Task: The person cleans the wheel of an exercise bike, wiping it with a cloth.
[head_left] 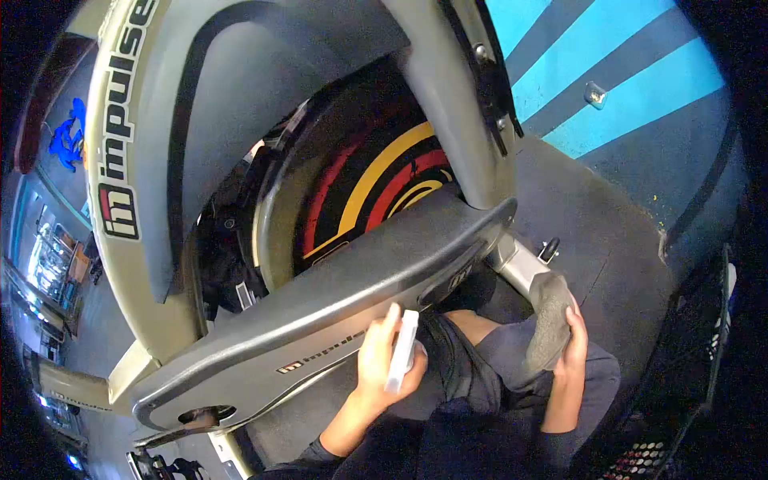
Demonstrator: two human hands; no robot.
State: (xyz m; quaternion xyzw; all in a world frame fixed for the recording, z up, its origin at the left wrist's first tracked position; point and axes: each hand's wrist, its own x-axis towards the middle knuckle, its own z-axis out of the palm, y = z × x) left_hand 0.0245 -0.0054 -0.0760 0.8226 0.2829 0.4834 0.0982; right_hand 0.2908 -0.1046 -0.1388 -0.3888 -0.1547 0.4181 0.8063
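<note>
A small white, flat, rectangular object is held upright in my left hand, between the thumb and fingers. My right hand is closed round the side of a dark grey cloth-like piece, which stands over my bent leg in dark clothing. Just beyond my left hand lies the long grey cover of an exercise machine, with "impulse" lettering on its side.
The machine's tall pale frame rises at the left, and a grey post stands at the centre top. Behind them is a disc with red and yellow rings. A blue striped wall is at the upper right.
</note>
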